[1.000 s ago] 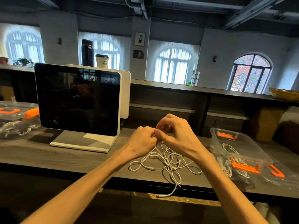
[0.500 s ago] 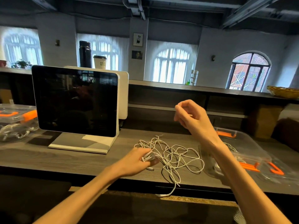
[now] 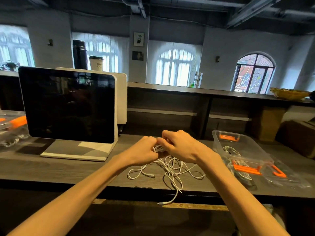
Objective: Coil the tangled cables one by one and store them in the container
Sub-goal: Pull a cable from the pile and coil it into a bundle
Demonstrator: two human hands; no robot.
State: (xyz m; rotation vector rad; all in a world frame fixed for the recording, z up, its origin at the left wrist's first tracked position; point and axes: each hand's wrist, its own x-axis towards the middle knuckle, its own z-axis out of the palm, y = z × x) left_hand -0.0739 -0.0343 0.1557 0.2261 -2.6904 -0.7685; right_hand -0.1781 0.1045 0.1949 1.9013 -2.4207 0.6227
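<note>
A tangle of white cables [image 3: 170, 169] lies on the dark wooden counter in front of me, one plug end hanging over the front edge. My left hand [image 3: 143, 151] grips a small bundle of white cable loops [image 3: 159, 148] just above the tangle. My right hand [image 3: 180, 145] meets it from the right, fingers curled round the same bundle. The clear plastic container [image 3: 238, 147] with orange latches stands to the right and holds coiled white cables.
A dark screen on a white stand [image 3: 68, 106] occupies the counter's left. Another clear box with an orange latch [image 3: 12, 126] sits at the far left. The container's clear lid [image 3: 279, 172] lies beside it. A raised shelf [image 3: 204, 91] runs behind.
My right hand, raised high half a second ago, has come back down to meet my left hand. My left hand has lifted the bundle off the counter.
</note>
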